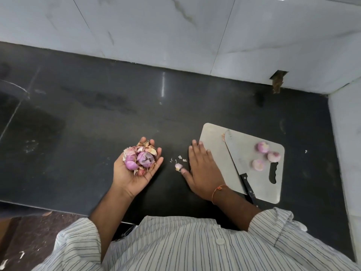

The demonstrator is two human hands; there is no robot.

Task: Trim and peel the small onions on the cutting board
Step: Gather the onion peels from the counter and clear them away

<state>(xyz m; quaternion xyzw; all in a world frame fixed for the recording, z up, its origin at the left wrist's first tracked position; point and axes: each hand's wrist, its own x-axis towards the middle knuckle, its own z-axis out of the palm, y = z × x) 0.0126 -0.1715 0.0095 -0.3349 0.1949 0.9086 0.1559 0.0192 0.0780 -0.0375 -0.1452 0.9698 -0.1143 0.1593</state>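
Dark counter [97,106]: cupped left hand [134,171] hides peels [139,158] (knife handle covered).

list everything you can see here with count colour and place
peeled onions: three, pale pink, right part of the cutting board
cutting board: one, silvery grey, counter right of centre
knife: one, steel blade, black handle, lying across the board
onion skins: a heap, purple and tan, in the left palm
peel scraps: a few, pale, counter between the hands
counter: one, black
wall tiles: white, behind
shirt: one, white, dark stripes
wrist thread: one, orange, right wrist
left hand: cupped, palm up
right hand: flat on the counter
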